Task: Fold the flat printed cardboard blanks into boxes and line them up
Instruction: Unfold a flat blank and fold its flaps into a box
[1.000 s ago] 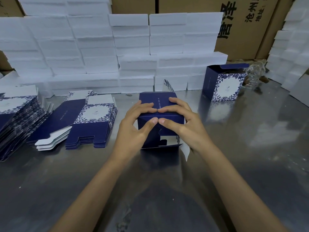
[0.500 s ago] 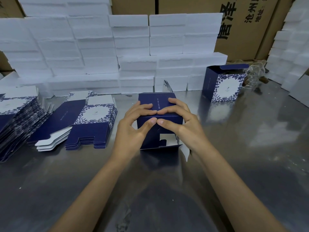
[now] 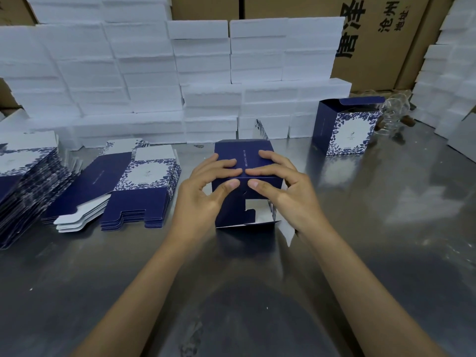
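Note:
A dark blue box (image 3: 231,210) lies half folded on the steel table (image 3: 360,228) in the middle of the view, its near end flaps partly open and showing white inside. My left hand (image 3: 206,191) and my right hand (image 3: 280,189) grip its top near edge, fingers on the top face, thumbs pressing the front flap. One folded blue box with a floral panel (image 3: 347,127) stands upright at the back right, its lid flap up. Flat blue and white blanks lie in a stack (image 3: 123,186) to the left, with a taller stack (image 3: 23,186) at the far left.
White foam blocks (image 3: 180,73) are piled in a wall along the back of the table and at the right (image 3: 453,73). Brown cartons (image 3: 373,34) stand behind them. A clear glass object (image 3: 391,117) lies beside the folded box.
My hands have barely moved. The thumbs sit slightly apart on the front flap, and more white inside shows at the box's near end.

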`<state>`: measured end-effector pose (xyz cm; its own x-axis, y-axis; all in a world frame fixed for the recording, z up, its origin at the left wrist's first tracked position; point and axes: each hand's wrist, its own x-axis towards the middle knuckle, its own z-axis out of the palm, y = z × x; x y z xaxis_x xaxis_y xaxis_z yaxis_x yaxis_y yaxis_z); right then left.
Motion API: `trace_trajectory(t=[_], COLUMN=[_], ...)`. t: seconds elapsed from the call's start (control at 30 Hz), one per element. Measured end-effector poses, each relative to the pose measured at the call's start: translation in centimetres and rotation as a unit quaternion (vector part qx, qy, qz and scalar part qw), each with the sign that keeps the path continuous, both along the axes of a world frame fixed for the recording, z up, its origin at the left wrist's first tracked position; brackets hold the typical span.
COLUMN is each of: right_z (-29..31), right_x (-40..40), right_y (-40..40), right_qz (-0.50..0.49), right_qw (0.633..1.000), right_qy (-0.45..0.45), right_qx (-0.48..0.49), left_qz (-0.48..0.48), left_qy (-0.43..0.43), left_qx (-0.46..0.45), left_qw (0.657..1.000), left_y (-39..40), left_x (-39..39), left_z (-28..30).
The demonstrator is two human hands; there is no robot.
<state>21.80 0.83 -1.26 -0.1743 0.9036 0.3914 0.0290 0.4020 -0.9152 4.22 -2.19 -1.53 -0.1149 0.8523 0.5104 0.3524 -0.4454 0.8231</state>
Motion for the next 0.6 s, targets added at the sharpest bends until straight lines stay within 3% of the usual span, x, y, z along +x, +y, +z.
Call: trace_trajectory(t=[0.6], right_z=[0.0], right_x=[1.4], right_y=[1.0], right_qz=[0.031], right_qw=[0.999], right_qy=[0.012], right_qx=[-0.034], left_qz=[-0.032], left_qy=[0.042], left_qx=[-0.025], left_qw=[0.998], left_y=[0.4], left_x=[-1.2], left_z=[0.2])
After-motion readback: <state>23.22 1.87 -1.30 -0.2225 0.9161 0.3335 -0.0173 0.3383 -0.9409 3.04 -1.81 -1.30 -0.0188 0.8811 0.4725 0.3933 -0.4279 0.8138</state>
